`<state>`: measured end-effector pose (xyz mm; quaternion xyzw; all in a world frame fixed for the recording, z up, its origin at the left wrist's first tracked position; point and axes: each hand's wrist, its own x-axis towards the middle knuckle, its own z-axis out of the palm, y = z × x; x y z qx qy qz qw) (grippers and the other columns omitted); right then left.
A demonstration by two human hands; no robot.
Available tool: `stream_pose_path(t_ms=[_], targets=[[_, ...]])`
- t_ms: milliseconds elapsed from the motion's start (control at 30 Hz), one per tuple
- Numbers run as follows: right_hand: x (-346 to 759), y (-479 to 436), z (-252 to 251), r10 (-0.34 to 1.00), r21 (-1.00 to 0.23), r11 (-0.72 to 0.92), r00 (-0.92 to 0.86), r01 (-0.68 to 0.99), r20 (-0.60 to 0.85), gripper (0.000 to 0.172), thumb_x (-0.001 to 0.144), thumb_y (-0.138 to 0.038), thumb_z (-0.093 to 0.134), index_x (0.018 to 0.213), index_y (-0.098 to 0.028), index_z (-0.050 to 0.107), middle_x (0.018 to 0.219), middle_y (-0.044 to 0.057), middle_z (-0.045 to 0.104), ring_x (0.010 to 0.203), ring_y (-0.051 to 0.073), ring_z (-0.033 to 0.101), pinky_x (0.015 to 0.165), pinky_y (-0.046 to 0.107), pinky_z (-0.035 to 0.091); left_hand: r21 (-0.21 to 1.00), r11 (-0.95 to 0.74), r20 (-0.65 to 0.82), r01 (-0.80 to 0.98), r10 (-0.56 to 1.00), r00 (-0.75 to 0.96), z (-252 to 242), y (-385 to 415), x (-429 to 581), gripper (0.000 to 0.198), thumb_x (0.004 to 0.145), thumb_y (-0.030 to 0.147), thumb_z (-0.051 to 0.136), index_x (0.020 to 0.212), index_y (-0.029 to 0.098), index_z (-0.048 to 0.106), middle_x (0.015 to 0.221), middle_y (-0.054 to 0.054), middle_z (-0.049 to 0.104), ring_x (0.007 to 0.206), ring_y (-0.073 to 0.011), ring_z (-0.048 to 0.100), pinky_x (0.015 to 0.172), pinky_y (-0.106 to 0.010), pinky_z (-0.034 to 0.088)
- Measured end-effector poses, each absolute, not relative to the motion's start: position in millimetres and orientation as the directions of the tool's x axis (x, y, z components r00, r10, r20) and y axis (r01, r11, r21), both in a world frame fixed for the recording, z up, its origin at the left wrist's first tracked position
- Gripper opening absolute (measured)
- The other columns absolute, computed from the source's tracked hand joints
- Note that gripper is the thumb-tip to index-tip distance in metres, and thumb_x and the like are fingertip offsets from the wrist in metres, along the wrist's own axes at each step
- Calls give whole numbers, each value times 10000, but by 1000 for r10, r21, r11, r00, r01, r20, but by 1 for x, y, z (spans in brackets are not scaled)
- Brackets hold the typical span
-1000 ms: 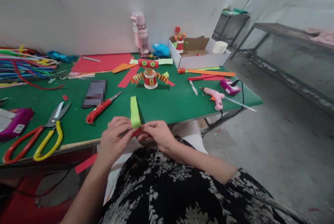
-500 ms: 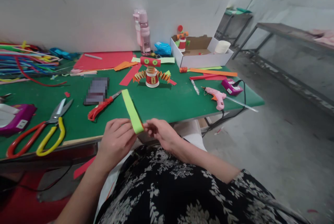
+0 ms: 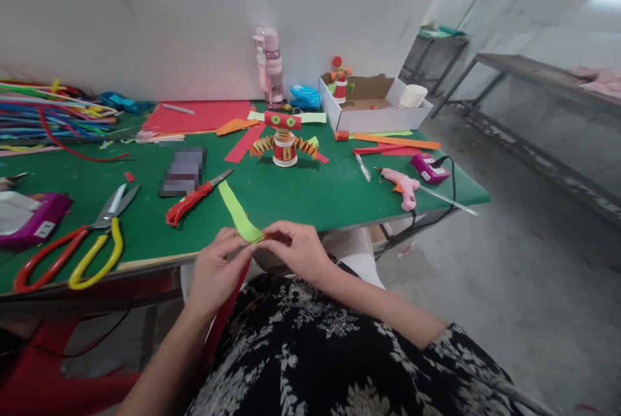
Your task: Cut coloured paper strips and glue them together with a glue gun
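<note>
A lime-green paper strip [image 3: 237,212] slants up and left from between my hands, over the front edge of the green table [image 3: 272,193]. My left hand [image 3: 220,267] pinches its lower end between thumb and fingers. From the right, my right hand [image 3: 298,249] pinches the same end, where a bit of orange shows. A red strip [image 3: 237,286] hangs below my left hand. Beyond the hands stands a paper-cup figure [image 3: 284,149] with a red roll head, green eyes and folded orange and green arms.
Scissors [image 3: 104,215], a red-handled knife [image 3: 191,201] and a phone [image 3: 183,170] lie left. To the right are a pink glue gun [image 3: 405,184], a purple box [image 3: 429,169] and a white box [image 3: 378,120] with another figure. A pink bottle [image 3: 272,70] stands behind.
The green strip's upper end has dropped and the strip now curves more. My right hand has moved left, closer to my left hand. The red strip has swung right beneath my left hand.
</note>
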<state>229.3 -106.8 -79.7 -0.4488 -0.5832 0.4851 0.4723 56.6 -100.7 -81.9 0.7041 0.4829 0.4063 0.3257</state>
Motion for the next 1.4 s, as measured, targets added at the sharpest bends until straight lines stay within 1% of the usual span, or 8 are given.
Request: stream_pose_path(t_ms=[167, 567, 733, 833, 1000, 1100, 1233, 1400], targets=[[229, -109, -86, 993, -986, 108, -68, 128, 100, 141, 835, -305, 696, 863, -191, 774, 793, 17, 767, 657, 143, 662, 637, 240, 496, 882, -213, 159, 421, 974, 161, -75, -100, 62, 204, 753, 434, 657, 694, 264, 751, 717, 4, 644, 751, -181, 577, 780, -308, 471], [234, -102, -74, 964, -903, 264, -114, 338, 239, 168, 872, -198, 633, 780, -208, 773, 817, 20, 776, 783, 165, 702, 767, 249, 493, 960, 88, -131, 265, 980, 150, -52, -97, 66, 288, 615, 478, 770, 684, 200, 743, 625, -8, 693, 571, -149, 569, 545, -244, 443], [229, -97, -76, 996, -998, 70, -62, -5, 70, 140, 781, -309, 709, 820, -194, 779, 804, 26, 762, 752, 164, 680, 741, 273, 515, 982, 112, -119, 154, 992, 42, -64, -96, 72, 351, 618, 514, 794, 674, 176, 719, 637, -20, 706, 579, -142, 587, 559, -241, 472], [225, -92, -77, 993, -953, -113, -71, -280, -97, 286, 666, -382, 796, 885, -198, 787, 837, 21, 764, 703, 139, 646, 715, 280, 525, 992, 55, -53, 114, 998, -18, -73, -91, 81, 393, 658, 557, 759, 687, 168, 711, 647, -30, 714, 569, -145, 595, 550, -252, 482], [224, -82, -68, 989, -917, -122, 29, -379, -144, 279, 576, -409, 854, 743, -196, 786, 738, 13, 745, 639, 118, 595, 682, 275, 513, 970, -149, 160, 194, 986, -47, -76, -82, 93, 376, 789, 540, 664, 747, 171, 724, 650, -25, 718, 579, -164, 627, 575, -279, 508], [230, -73, -57, 984, -909, -118, 74, -399, -160, 303, 540, -409, 875, 724, -187, 782, 706, 13, 740, 634, 130, 613, 684, 286, 522, 879, -324, 360, 350, 932, -40, -69, -76, 86, 279, 849, 464, 637, 799, 214, 751, 699, -13, 733, 682, -191, 656, 673, -312, 520], [239, -61, -47, 970, -847, -211, 4, -487, -244, 334, 482, -388, 903, 707, -179, 773, 699, 14, 742, 653, 139, 652, 721, 290, 530, 615, -554, 656, 562, 755, 26, -68, -60, 65, 106, 841, 341, 688, 887, 292, 769, 914, -40, 749, 940, -234, 627, 937, -404, 441], [240, -53, -50, 967, -809, -244, -66, -534, -248, 341, 440, -340, 926, 682, -157, 768, 688, 14, 736, 645, 113, 639, 745, 266, 521, 268, -748, 777, 607, 540, 322, -73, -40, 56, 260, 853, 204, 676, 1006, 404, 738, 1106, 9, 745, 1100, -208, 602, 1002, -394, 387]])
